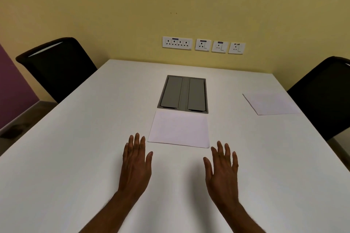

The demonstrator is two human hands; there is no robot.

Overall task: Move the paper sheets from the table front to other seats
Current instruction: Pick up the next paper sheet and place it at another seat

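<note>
Now one paper sheet (271, 103) waits by the right chair (325, 96).
Another sheet (180, 129) stays near; left hand (136, 164) and right hand (222, 171) lie flat, empty.

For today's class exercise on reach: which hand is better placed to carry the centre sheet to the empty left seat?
Left, probably. The left hand lies open beside the sheet's near-left corner, on the left chair's side. The right hand would cross over.

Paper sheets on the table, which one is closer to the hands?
The centre sheet, lying just this side of the grey cable box. The other sheet lies far off, by the right chair.
</note>
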